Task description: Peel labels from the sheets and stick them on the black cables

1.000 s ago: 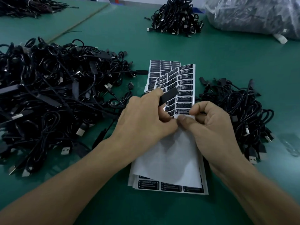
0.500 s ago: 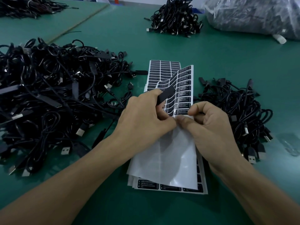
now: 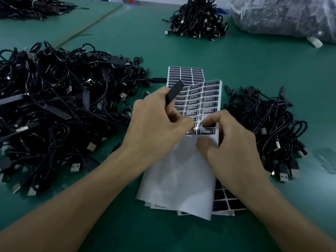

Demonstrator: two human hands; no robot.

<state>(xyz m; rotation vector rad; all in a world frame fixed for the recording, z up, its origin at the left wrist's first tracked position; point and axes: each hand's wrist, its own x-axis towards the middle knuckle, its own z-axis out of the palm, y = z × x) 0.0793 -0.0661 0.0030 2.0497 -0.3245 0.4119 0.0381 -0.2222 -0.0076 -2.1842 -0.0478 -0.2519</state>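
Left hand [image 3: 156,122] curled round a flat black plastic cable block [image 3: 174,91], thumb down at the lowest label row of a curled white sheet of black labels [image 3: 205,99] printed "LED CONTROLLER", right hand [image 3: 231,142] pinching that same row, sheet lifted over the sheet stack [image 3: 223,199] on the green table [image 3: 254,60].

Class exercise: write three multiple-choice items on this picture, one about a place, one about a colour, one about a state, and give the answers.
1. Where is the largest cable pile, relative to the label sheet? A right B left C on top
2. What colour is the table? A white B red C green
3. What is the left hand doing? A gripping a black cable block B lying flat C pointing away
Answers: 1 B, it fills the table's left side; 2 C, green shows around the piles; 3 A, the hand curls round the block.
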